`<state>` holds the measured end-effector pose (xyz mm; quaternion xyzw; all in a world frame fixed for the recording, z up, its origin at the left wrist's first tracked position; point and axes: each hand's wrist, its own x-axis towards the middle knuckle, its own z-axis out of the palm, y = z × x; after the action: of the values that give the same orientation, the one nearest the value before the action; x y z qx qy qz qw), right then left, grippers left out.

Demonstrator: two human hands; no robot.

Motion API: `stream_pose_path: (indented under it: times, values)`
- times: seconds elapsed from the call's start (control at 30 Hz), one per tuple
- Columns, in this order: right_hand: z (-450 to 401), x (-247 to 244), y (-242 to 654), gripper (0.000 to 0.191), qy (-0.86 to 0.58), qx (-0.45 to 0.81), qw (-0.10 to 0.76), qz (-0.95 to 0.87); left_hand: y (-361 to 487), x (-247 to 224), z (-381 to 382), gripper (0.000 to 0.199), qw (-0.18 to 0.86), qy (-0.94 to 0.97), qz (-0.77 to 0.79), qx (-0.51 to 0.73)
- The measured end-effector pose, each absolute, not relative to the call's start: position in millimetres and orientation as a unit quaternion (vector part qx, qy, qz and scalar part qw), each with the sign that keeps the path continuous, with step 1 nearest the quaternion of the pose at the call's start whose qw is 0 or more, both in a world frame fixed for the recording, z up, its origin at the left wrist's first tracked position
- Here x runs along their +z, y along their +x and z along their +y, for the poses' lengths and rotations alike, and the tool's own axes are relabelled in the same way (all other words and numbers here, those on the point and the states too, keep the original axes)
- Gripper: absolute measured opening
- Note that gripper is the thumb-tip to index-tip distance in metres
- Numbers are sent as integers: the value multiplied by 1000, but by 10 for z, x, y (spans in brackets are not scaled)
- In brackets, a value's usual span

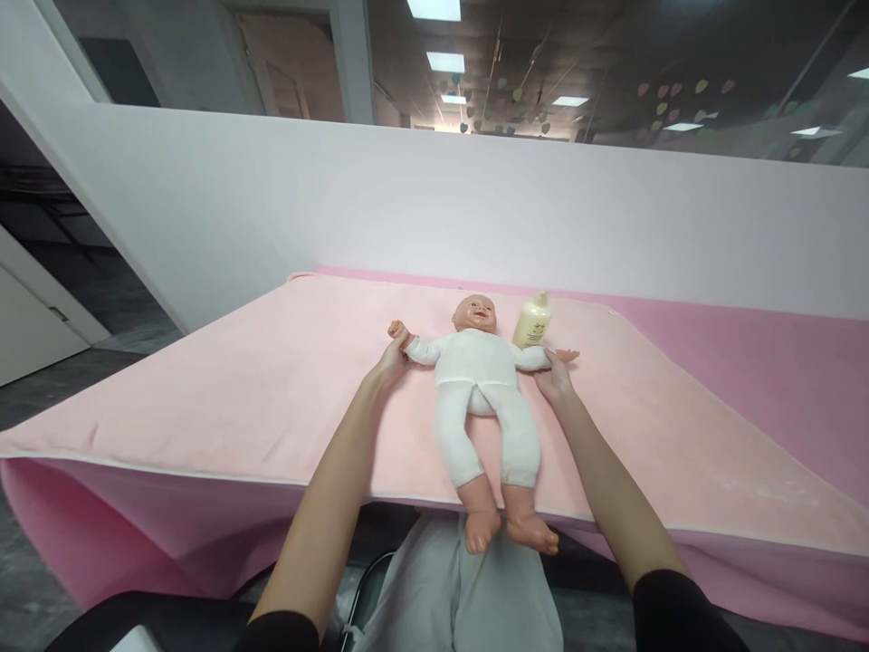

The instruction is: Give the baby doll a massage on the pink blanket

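Closest in, bottom centre, we have grey trousers [434,589], and right above them the bare feet of the doll [476,358] poke past the near edge of the pink-covered counter [204,389]. Up to mid-frame, and it's contact on both sides! At centre left, the left hand [389,364] has its fingers wrapped round one of the doll's wrists; right of centre, the right hand [557,382] pinches the other forearm, its fingertips partly out of sight. The trunk lies squarely between them, rightward of the left fingers, leftward of the right ones, neither hand clearly nearer. Long axis? Up and down the frame, feet low, head high, a slight lean, arms stretched sideways across it. It's flat on its back, with white cloth-like trunk and limbs, glossy head, hands and feet, legs a little apart. Just behind the arm on the right stands a pale yellow pump bottle [533,321], dark print on its front. Farther still, a white wall [475,208] spans the frame beneath a dark window [577,54], ceiling lights [446,62] showing in its glass.
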<state>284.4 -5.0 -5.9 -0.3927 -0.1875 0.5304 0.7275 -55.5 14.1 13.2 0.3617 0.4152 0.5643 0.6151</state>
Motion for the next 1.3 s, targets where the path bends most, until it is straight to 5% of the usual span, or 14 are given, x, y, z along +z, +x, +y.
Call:
stream_pose_path:
  times: [0.47,1.3]
  values:
    - [-49,-51,2844,16,-383,532,735,-171,-503,105,150,52,554,388,466,571]
    - [-111,48,2803,13,-404,535,724,-164,-580,312,44,10,609,155,442,640]
